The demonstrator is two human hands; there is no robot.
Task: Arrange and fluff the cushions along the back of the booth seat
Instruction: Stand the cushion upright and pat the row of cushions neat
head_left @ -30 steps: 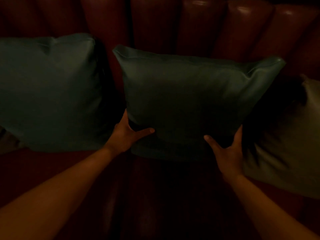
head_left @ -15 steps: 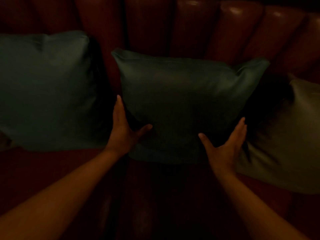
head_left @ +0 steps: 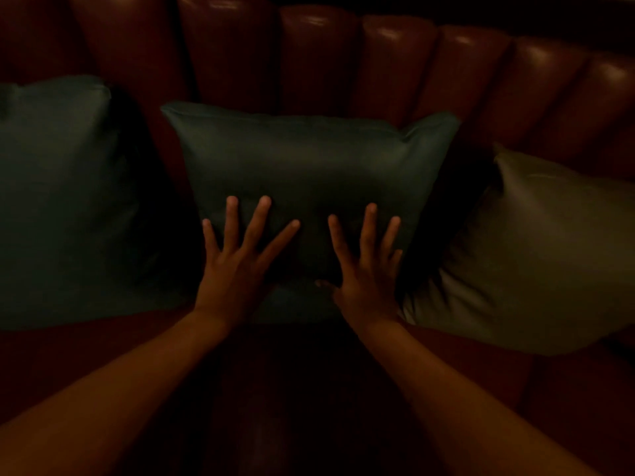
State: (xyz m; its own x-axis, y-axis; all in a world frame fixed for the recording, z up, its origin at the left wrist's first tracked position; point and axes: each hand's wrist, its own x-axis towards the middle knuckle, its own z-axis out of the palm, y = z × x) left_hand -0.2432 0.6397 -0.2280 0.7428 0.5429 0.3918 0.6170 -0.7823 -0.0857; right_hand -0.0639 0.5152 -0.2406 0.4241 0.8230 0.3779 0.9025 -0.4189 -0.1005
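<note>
Three cushions lean against the booth's ribbed back. The middle dark green cushion stands upright at the centre. My left hand lies flat on its lower front face, fingers spread. My right hand rests flat beside it on the same face, fingers apart too. Neither hand grips anything. A second dark green cushion stands to the left, a small gap away. A paler olive cushion leans at the right, its left edge close to the middle cushion.
The dark red padded backrest runs across the top in vertical ribs and curves forward at the right. The red seat lies below the cushions. The light is very dim.
Both hands left the middle cushion's lower side edges and moved inward onto its front face, palms flat, fingers spread. The cushion now sits a little lower and more squarely against the back.
</note>
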